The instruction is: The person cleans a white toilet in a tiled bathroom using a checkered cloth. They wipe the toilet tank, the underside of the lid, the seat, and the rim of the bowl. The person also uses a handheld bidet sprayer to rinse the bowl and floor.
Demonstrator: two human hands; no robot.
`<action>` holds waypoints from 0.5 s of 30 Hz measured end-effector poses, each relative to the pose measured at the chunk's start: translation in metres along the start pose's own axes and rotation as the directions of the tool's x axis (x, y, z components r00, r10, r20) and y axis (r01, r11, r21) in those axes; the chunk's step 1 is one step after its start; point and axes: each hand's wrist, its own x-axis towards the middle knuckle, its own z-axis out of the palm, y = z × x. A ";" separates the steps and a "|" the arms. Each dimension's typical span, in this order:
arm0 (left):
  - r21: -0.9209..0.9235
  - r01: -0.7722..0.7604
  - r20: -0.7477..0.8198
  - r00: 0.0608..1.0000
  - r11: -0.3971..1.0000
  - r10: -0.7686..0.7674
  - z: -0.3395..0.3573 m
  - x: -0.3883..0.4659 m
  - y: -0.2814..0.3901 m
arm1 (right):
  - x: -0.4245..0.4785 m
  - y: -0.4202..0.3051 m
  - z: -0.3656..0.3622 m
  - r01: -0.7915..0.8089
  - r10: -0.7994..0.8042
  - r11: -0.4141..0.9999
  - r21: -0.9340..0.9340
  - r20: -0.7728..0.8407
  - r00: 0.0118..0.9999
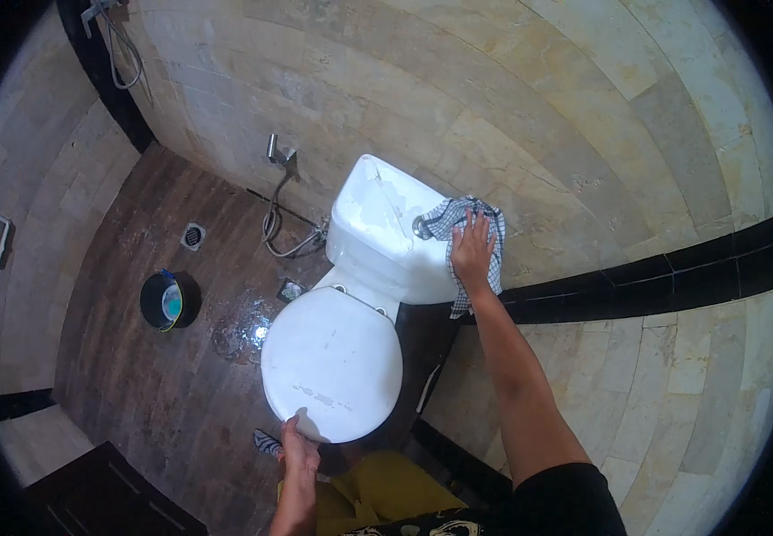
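A white toilet stands before me, its round lid (333,362) down over the bowl. With the thumb on top, my left hand (301,449) grips the lid's front edge; its other fingers are partly hidden beneath. On the right end of the cistern (373,201), my right hand (473,251) holds a black-and-white checkered cloth (497,234) pressed down under its palm and fingers. The cloth hangs over the cistern's side and touches the round metal flush button (420,226). Wet, patchy marks show on the cistern's top and on the lid.
A black bucket (152,305) with something pale and green inside stands on the wet brown floor (138,375). Left of the cistern, a bidet sprayer (272,149) hangs on the tiled wall with its hose looping down. A floor drain (193,236) lies beyond the bucket.
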 end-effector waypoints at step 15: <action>0.077 0.002 -0.033 0.999 0.997 0.001 -0.006 0.000 -0.003 | 0.016 -0.136 0.002 0.370 -0.409 0.889 0.269 0.107 0.906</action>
